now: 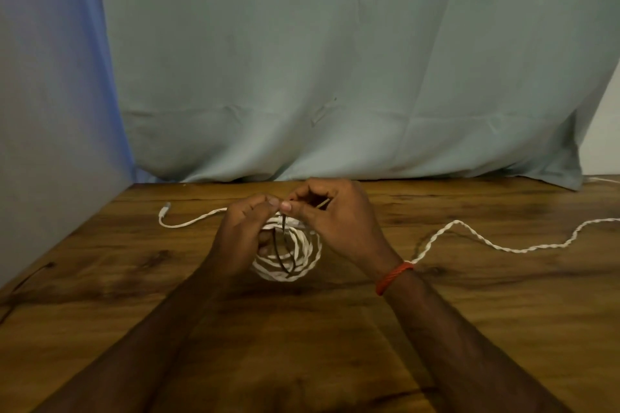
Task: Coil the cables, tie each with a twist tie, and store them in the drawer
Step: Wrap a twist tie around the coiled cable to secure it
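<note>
Our left hand (243, 231) and right hand (339, 221) each pinch an end of the dark twist tie (285, 225), fingers (273, 201) curled, directly above the white coil (303, 253) on the worktop (436, 329); the tie loops down through it

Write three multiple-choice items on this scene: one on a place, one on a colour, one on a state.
1. Where does the uncoiled twisted cable lie? A) right of the white coil B) left of it C) on the cloth
2. What colour is the wrist band? A) blue B) orange C) green
3. What are the left hand and right hand doing? A) lying flat B) pinching the dark twist tie C) holding scissors
Key: 1 A, it trails off to the right; 2 B, orange shows on the right wrist; 3 B, both pinch its ends above the coil.
</note>
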A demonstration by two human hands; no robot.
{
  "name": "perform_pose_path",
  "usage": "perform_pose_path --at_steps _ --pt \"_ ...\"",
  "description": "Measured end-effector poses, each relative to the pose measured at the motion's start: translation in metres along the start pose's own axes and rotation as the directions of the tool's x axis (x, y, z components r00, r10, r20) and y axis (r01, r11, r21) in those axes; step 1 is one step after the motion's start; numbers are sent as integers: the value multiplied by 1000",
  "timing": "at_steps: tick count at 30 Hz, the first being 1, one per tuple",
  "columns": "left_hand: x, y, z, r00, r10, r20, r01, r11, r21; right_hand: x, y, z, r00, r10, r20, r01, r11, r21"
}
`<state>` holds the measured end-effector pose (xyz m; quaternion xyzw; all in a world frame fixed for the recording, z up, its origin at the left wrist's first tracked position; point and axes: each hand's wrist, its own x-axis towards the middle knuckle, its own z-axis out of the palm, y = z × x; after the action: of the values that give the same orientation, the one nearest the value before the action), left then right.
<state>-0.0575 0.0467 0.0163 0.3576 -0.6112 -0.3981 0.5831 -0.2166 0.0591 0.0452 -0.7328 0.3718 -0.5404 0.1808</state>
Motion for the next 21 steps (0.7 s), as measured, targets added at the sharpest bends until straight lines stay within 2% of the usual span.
perform_pose_path --at_steps 4,7,11,13,16,18,21 --pt "-1 2 0 992 -34 119 40 998 -53 -3 0 4 998 32 -61 -32 999 -2" --pt "-1 2 0 987 -6 158 17 998 -67 -3 -1 4 993 76 -91 -73 996 41" --pt "-3 3 2 986 9 169 5 997 -80 0 0 7 963 257 -83 -236 950 206" --pt "-5 1 2 980 -1 201 22 995 -98 1 -1 5 939 339 -60 -312 912 265" --pt "-6 2 4 975 -16 221 36 996 -87 1 -7 -2 907 419 50 -412 853 321" --pt "-5 4 3 975 -12 220 27 998 -64 1 -9 -8 894 436 102 -444 836 323" --pt "-3 4 2 978 -15 207 20 1000 -19 4 -6 -10 892 441 102 -451 844 289"
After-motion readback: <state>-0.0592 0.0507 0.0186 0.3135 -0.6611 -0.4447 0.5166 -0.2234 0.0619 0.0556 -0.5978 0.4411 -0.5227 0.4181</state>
